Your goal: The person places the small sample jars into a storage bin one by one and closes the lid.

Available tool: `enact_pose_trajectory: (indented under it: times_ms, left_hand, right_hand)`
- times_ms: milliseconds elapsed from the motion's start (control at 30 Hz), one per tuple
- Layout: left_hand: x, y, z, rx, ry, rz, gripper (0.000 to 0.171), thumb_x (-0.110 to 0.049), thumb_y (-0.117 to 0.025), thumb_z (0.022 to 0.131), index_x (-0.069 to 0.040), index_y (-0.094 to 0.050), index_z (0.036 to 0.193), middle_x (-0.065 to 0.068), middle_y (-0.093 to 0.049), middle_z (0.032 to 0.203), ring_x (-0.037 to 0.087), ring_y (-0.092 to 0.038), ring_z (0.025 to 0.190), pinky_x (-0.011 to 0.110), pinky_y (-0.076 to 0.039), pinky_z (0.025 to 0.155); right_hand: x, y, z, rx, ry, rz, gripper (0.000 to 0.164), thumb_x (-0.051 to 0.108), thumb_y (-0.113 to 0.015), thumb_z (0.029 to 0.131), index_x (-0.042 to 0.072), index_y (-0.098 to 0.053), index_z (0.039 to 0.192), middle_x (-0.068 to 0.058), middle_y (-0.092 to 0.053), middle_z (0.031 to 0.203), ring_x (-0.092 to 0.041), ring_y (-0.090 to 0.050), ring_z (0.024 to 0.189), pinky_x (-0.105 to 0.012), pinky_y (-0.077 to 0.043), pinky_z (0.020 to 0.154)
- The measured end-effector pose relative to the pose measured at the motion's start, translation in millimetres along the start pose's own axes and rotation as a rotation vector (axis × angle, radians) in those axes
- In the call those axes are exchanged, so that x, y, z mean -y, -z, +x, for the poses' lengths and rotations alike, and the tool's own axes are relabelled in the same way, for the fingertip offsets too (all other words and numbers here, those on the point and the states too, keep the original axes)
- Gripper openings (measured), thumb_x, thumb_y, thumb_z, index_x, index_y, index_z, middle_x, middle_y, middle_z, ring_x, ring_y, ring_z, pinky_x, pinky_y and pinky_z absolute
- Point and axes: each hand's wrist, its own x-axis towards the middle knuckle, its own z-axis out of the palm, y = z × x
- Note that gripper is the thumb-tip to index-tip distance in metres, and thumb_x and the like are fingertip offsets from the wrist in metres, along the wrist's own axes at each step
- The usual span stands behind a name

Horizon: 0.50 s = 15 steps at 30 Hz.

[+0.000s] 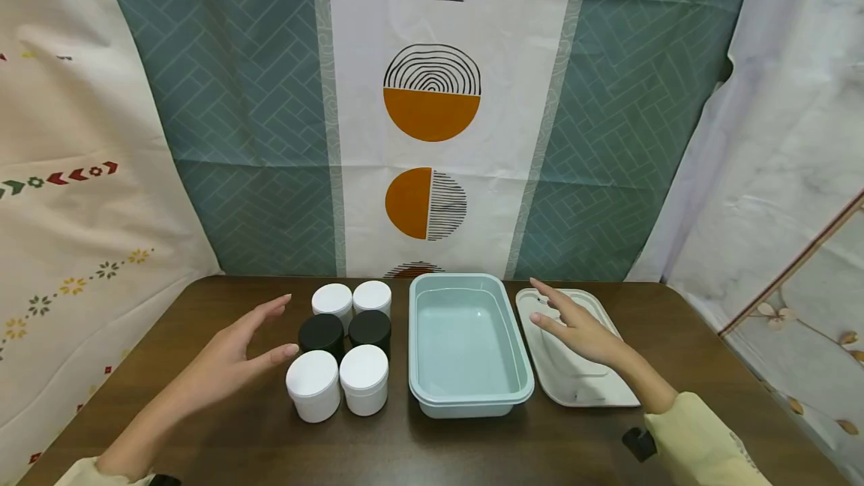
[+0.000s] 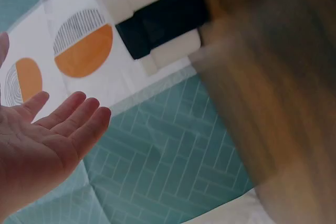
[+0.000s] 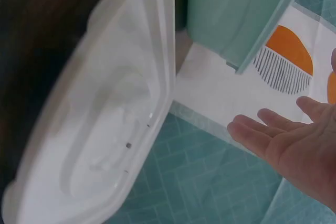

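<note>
My left hand hovers with extended fingers just left of several lidded jars, touching none of them. White-lidded jars stand at the back and front of the group, such as the white jar; two black-lidded jars, one the black jar, stand between them. In the left wrist view the palm is bare. To the right, my right hand hangs over a white lid, its fingers spread and holding nothing. Between the hands sits a pale blue rectangular tub with nothing in it.
All the items stand on a dark brown wooden table. A patterned curtain hangs along its far edge. Floral cloth borders the left side, and a marbled cloth the right.
</note>
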Motion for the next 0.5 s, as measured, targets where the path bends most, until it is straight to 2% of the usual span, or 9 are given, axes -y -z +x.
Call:
enact_pose_trajectory:
  times_ms: [233,500]
  left_hand:
    - [1.0,-15.0,-10.4,0.013,0.018,-0.05,0.066,-0.027,-0.071,0.079,-0.008,-0.039,0.134,0.019,-0.054,0.122,0.037,-0.05,0.111,0.057,-0.042,0.083]
    - [2.1,-26.4,-16.1,0.062,0.099,-0.112,0.068,-0.032,-0.075,0.073,-0.005,-0.044,0.126,0.016,-0.056,0.115,0.036,-0.053,0.106,0.049,-0.048,0.077]
  right_hand:
    - [-2.9,-14.9,-1.2,0.026,0.001,0.082,0.057,0.024,-0.05,0.094,0.004,-0.026,0.142,-0.024,-0.029,0.143,-0.051,-0.038,0.118,-0.058,-0.037,0.091]
    - [-9.2,-30.0,-1.9,0.073,-0.036,0.154,0.059,0.025,-0.05,0.094,0.003,-0.026,0.142,-0.028,-0.03,0.14,-0.047,-0.044,0.115,-0.05,-0.044,0.087]
